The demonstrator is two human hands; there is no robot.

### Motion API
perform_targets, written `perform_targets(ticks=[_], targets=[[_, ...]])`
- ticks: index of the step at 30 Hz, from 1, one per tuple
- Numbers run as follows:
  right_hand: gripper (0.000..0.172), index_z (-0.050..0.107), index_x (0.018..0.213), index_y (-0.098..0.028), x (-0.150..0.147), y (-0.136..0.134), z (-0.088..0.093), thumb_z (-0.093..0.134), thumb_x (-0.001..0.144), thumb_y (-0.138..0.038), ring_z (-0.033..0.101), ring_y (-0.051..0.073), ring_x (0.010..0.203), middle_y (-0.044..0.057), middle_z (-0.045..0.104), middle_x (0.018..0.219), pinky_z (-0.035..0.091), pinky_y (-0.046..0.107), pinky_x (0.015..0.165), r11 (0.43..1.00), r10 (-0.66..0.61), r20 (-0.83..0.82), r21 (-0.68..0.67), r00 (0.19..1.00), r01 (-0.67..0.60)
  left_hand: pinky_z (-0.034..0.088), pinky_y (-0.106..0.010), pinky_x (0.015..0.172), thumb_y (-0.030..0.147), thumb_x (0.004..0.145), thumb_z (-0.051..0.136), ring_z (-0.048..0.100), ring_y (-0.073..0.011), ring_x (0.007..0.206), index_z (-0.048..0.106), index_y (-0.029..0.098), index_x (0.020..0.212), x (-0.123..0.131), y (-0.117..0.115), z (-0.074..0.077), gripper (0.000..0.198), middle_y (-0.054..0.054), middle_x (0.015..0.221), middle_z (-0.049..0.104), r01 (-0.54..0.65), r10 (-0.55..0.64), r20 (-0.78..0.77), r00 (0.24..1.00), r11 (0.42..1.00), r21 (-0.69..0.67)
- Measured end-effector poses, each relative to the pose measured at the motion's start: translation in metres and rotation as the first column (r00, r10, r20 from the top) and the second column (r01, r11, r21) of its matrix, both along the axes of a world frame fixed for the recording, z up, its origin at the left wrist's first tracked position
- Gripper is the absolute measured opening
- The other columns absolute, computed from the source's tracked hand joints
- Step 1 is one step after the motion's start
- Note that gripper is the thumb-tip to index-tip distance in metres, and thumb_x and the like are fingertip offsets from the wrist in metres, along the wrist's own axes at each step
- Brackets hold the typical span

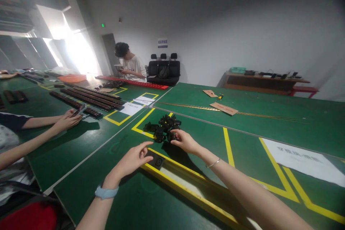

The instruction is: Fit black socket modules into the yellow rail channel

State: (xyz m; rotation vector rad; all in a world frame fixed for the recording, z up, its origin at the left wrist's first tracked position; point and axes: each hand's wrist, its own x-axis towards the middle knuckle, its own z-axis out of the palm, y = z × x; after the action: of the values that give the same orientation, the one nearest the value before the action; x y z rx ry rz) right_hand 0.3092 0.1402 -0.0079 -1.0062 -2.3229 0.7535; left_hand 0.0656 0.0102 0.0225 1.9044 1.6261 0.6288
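Note:
My right hand (184, 141) is at the near right side of a heap of small black plastic parts (161, 125). Its thumb and fingers close around one black plastic part (173, 136), partly covered by the fingertips. Below the heap lies a long yellow-edged channel (185, 188), pale inside, running toward me at the lower right. A black socket module (157, 161) with a round face sits in the channel's far end. My left hand (136, 158) hovers beside that end, thumb and index finger apart, holding nothing; its thumb tip is close to the module.
Long black rails (88, 97) and a red rail (134, 82) lie at the back left. Thin brass-coloured rods (194, 106) and cardboard pieces (224, 108) lie beyond the heap. At left, a co-worker's hands (68, 120) hold a phone; another person (132, 64) is behind the table.

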Motion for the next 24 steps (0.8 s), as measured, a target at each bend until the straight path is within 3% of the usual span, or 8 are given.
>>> perform_targets(ticks=[2, 4, 6, 8, 11, 17, 21, 24], targets=[[0.044, 0.054, 0.123, -0.016, 0.01, -0.011, 0.011, 0.061, 0.084, -0.036, 0.051, 0.013, 0.071, 0.002, 0.057, 0.084, 0.043, 0.03, 0.072, 0.948, -0.029, -0.238, -0.315, 0.971, -0.049, 0.039, -0.027, 0.07, 0.045, 0.083, 0.053, 0.054, -0.0159, 0.075, 0.05, 0.024, 0.131, 0.002, -0.001, -0.001, 0.053, 0.0, 0.084, 0.06, 0.013, -0.012, -0.066, 0.998, 1.0, 0.014], [0.047, 0.055, 0.122, -0.017, 0.021, -0.027, 0.021, 0.064, 0.082, -0.04, 0.051, 0.011, 0.069, 0.002, 0.057, 0.086, 0.044, 0.029, 0.071, 0.808, -0.089, -0.472, -0.549, 0.877, -0.214, 0.04, -0.029, 0.071, 0.049, 0.084, 0.051, 0.056, -0.0181, 0.078, 0.052, 0.026, 0.13, 0.003, -0.002, -0.002, 0.052, -0.001, 0.084, 0.062, 0.016, -0.008, -0.155, 0.988, 0.999, 0.052], [0.052, 0.054, 0.121, -0.018, 0.033, -0.047, 0.029, 0.07, 0.077, -0.039, 0.055, 0.01, 0.074, 0.003, 0.058, 0.093, 0.045, 0.029, 0.074, 0.691, -0.159, -0.623, -0.624, 0.766, -0.365, 0.042, -0.032, 0.076, 0.051, 0.085, 0.048, 0.057, -0.0213, 0.084, 0.057, 0.027, 0.127, 0.005, -0.003, -0.001, 0.049, -0.004, 0.086, 0.064, -0.02, 0.056, -0.242, 0.969, 0.989, 0.147], [0.054, 0.053, 0.121, -0.022, 0.043, -0.069, 0.035, 0.074, 0.073, -0.035, 0.059, 0.012, 0.084, 0.004, 0.059, 0.102, 0.046, 0.03, 0.08, 0.654, -0.191, -0.694, -0.617, 0.694, -0.438, 0.042, -0.038, 0.085, 0.052, 0.087, 0.045, 0.057, -0.0253, 0.093, 0.062, 0.024, 0.121, 0.013, -0.004, 0.003, 0.047, -0.008, 0.094, 0.065, -0.078, 0.163, -0.267, 0.95, 0.95, 0.303], [0.054, 0.053, 0.121, -0.025, 0.051, -0.101, 0.04, 0.074, 0.072, -0.03, 0.06, 0.016, 0.096, 0.004, 0.058, 0.114, 0.046, 0.033, 0.089, 0.716, -0.164, -0.711, -0.563, 0.684, -0.413, 0.039, -0.04, 0.098, 0.049, 0.089, 0.044, 0.053, -0.0259, 0.111, 0.062, 0.023, 0.12, 0.038, -0.007, 0.018, 0.044, -0.01, 0.117, 0.061, -0.057, 0.109, -0.096, 0.989, 0.899, 0.433], [0.041, 0.054, 0.112, -0.022, 0.044, -0.142, 0.031, 0.068, 0.075, -0.033, 0.059, 0.018, 0.104, 0.005, 0.061, 0.116, 0.045, 0.036, 0.096, 0.912, -0.167, -0.679, -0.382, 0.715, -0.149, 0.048, -0.038, 0.09, 0.045, 0.078, 0.064, 0.061, -0.0239, 0.101, 0.058, 0.023, 0.124, 0.097, -0.019, 0.034, 0.052, -0.009, 0.118, 0.062, 0.236, -0.289, 0.218, 0.932, 0.942, 0.241], [0.054, 0.042, 0.127, -0.022, 0.044, -0.16, 0.007, 0.063, 0.078, -0.028, 0.058, 0.018, 0.103, 0.008, 0.058, 0.119, 0.049, 0.036, 0.09, 0.955, -0.281, -0.545, -0.238, 0.79, 0.176, 0.048, -0.036, 0.089, 0.045, 0.077, 0.064, 0.061, -0.0221, 0.097, 0.065, 0.021, 0.11, 0.106, -0.02, 0.015, 0.041, -0.008, 0.109, 0.063, 0.152, -0.238, 0.241, 0.941, 0.932, 0.329], [0.046, 0.046, 0.125, -0.019, 0.047, -0.173, -0.007, 0.058, 0.08, -0.02, 0.052, 0.021, 0.108, 0.011, 0.053, 0.123, 0.046, 0.038, 0.092, 0.924, -0.333, -0.319, 0.078, 0.887, 0.375, 0.048, -0.035, 0.09, 0.045, 0.078, 0.062, 0.059, -0.0211, 0.101, 0.06, 0.019, 0.117, 0.091, -0.016, 0.0, 0.047, -0.008, 0.109, 0.059, 0.031, -0.149, 0.254, 0.956, 0.909, 0.417]])
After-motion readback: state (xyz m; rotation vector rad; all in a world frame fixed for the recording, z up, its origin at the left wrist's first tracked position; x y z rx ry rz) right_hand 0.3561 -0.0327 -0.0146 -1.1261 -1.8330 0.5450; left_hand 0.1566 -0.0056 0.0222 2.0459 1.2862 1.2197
